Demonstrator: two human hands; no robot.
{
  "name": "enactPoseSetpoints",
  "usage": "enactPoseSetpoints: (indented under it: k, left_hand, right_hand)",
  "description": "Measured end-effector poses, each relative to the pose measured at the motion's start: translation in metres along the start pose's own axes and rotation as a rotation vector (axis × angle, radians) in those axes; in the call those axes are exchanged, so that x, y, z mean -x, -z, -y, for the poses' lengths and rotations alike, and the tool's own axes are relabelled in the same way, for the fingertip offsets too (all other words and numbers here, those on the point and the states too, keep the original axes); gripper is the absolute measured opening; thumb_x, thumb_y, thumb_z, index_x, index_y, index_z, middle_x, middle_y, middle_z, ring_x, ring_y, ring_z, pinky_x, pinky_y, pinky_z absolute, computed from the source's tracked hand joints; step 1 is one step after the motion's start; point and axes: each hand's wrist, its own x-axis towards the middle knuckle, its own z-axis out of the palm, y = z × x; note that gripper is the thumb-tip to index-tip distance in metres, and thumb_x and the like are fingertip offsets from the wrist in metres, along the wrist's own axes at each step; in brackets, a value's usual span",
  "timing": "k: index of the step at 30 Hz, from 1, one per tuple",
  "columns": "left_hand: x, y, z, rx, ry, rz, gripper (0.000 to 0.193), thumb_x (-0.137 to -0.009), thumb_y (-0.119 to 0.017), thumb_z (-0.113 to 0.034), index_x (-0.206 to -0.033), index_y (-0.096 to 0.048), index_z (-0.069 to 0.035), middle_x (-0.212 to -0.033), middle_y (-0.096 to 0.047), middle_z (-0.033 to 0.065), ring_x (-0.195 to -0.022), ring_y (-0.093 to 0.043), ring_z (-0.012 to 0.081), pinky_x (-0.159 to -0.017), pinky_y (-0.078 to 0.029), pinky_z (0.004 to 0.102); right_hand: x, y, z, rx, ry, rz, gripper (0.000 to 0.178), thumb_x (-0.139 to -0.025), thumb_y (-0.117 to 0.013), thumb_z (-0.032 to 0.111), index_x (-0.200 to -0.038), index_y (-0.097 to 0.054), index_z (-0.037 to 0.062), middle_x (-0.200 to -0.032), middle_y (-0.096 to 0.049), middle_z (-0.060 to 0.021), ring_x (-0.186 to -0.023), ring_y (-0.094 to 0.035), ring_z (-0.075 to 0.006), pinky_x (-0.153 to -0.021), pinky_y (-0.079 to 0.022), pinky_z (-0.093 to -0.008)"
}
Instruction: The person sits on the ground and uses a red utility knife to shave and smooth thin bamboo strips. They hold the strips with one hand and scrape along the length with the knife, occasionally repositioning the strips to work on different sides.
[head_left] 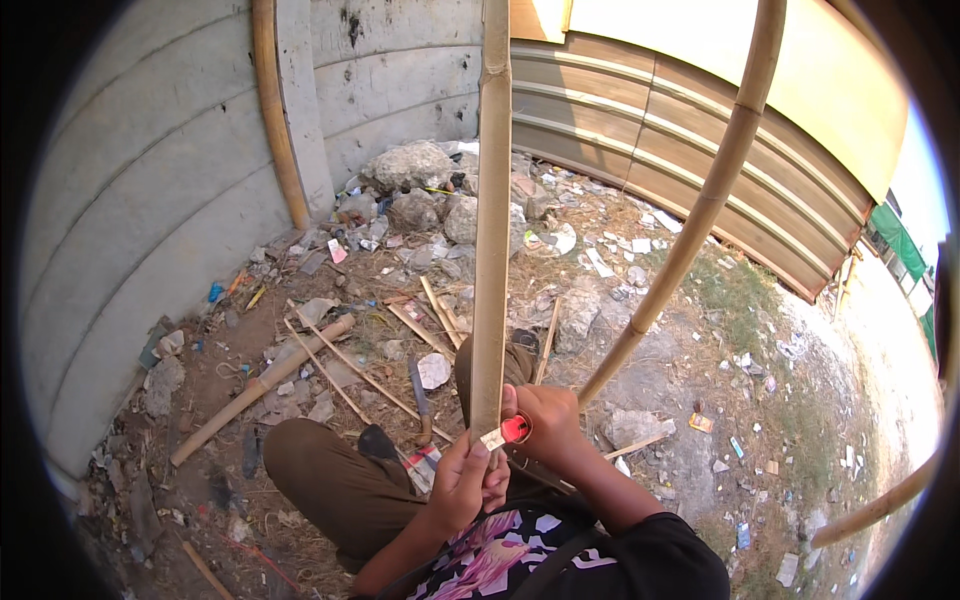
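A long split bamboo pole (491, 230) rises upright before me, its lower end between my hands. My left hand (466, 482) is closed around that lower end, with the fingertips pinching near a short pale yellow strip (492, 439). The strip meets a small round red thing (514, 429), which looks like a tape measure. My right hand (550, 420) is closed at the red thing, and its thumb presses against the bamboo. The fingers behind the pole are partly hidden. On the ground by my left knee lies a machete (418, 395) with a dark blade and wooden handle.
A whole bamboo pole (690, 230) leans at the right. Thin bamboo strips and a thick bamboo piece (265, 385) lie on the littered ground at left. Rocks (410, 165) sit by the concrete wall (150, 190). A ribbed panel fence (690, 150) stands at the far right.
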Motion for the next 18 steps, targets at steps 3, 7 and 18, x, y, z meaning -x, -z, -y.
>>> enactPoseSetpoints:
  k: [3,7,18]
  left_hand:
    - [0.001,-0.002,0.001,-0.011,0.038,0.015,0.03,-0.111,-0.035,-0.031,-0.108,-0.047,-0.003,-0.073,-0.043,0.0013,-0.054,-0.041,0.007,-0.046,-0.038,0.0236]
    - [0.003,-0.009,-0.001,-0.007,0.036,-0.022,0.032,-0.111,-0.035,-0.032,-0.102,-0.046,-0.003,-0.069,-0.042,0.0019,-0.052,-0.039,0.0076,-0.044,-0.036,0.0241]
    - [0.01,-0.017,0.027,0.025,0.206,0.116,0.028,-0.112,-0.038,-0.03,-0.107,-0.048,-0.004,-0.072,-0.042,-0.001,-0.054,-0.037,0.0043,-0.046,-0.033,0.0212]
  right_hand:
    - [-0.002,-0.003,-0.012,0.069,0.081,-0.089,0.027,-0.091,-0.062,0.006,-0.067,-0.049,0.007,-0.055,-0.046,-0.0092,-0.044,-0.05,-0.0289,-0.043,-0.039,-0.0422]
    - [-0.012,-0.004,-0.017,0.116,0.148,-0.135,0.031,-0.091,-0.063,0.004,-0.065,-0.047,0.0084,-0.055,-0.044,-0.0082,-0.043,-0.048,-0.0264,-0.042,-0.039,-0.0405]
    - [-0.109,0.032,-0.087,0.026,-0.316,-0.375,0.022,-0.101,-0.057,0.016,-0.086,-0.066,0.0024,-0.061,-0.059,-0.0116,-0.051,-0.059,-0.0253,-0.052,-0.045,-0.0354]
